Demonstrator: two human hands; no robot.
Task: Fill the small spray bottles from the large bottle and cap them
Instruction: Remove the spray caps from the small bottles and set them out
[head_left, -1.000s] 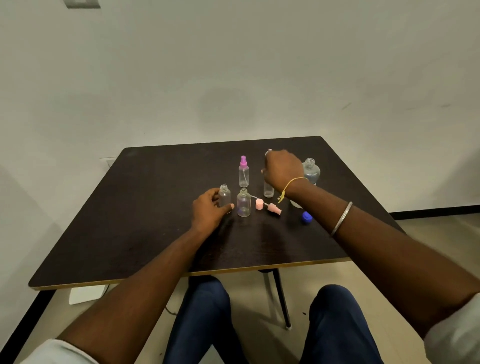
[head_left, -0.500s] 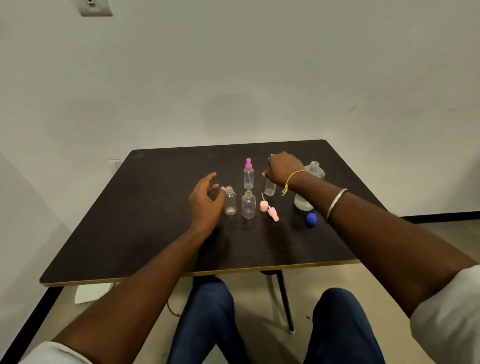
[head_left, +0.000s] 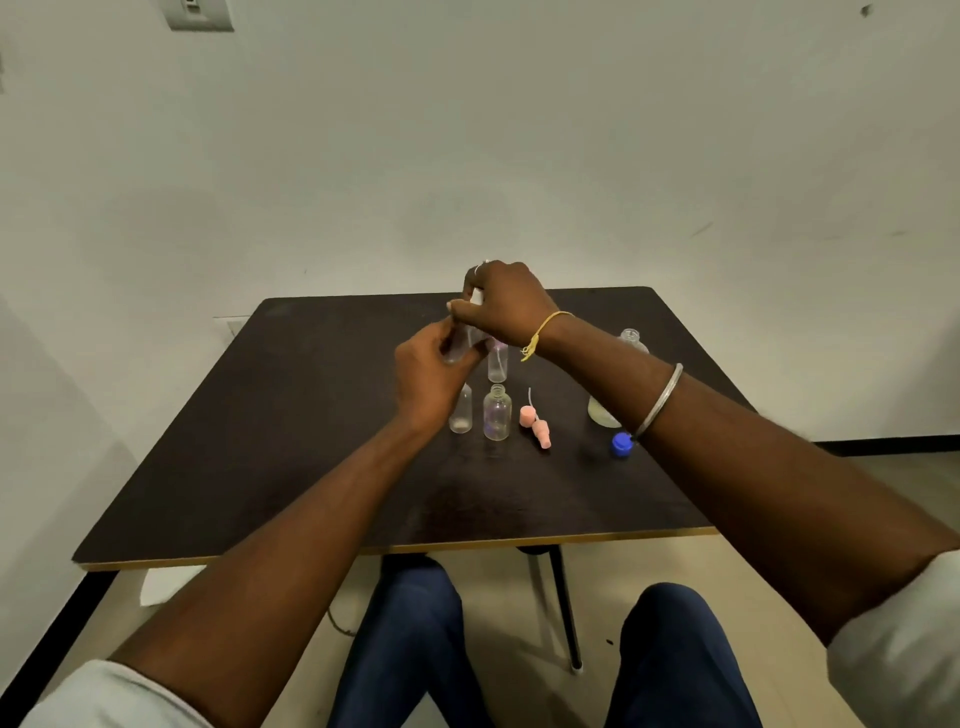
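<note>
Both my hands are raised over the middle of the dark table (head_left: 260, 441), together holding one small clear spray bottle (head_left: 464, 343). My left hand (head_left: 428, 371) grips its lower body. My right hand (head_left: 506, 306) pinches its top, where something white shows between the fingers. On the table stand two uncapped small bottles (head_left: 461, 415) (head_left: 497, 414), and behind them a small bottle with a purple sprayer (head_left: 497, 364), partly hidden by my hands. Two pink sprayer caps (head_left: 535, 423) lie to their right. The large bottle (head_left: 630, 339) stands open behind my right forearm, and its blue cap (head_left: 621, 445) lies in front of it.
The table stands against a white wall, with its front edge over my knees. A wall socket plate (head_left: 197, 13) is at the top left. A white sheet (head_left: 166, 584) lies on the floor under the table's left corner.
My right hand lifted the small bottle off the table. My left hand left the uncapped bottle and rose to grip the lifted one from below.
</note>
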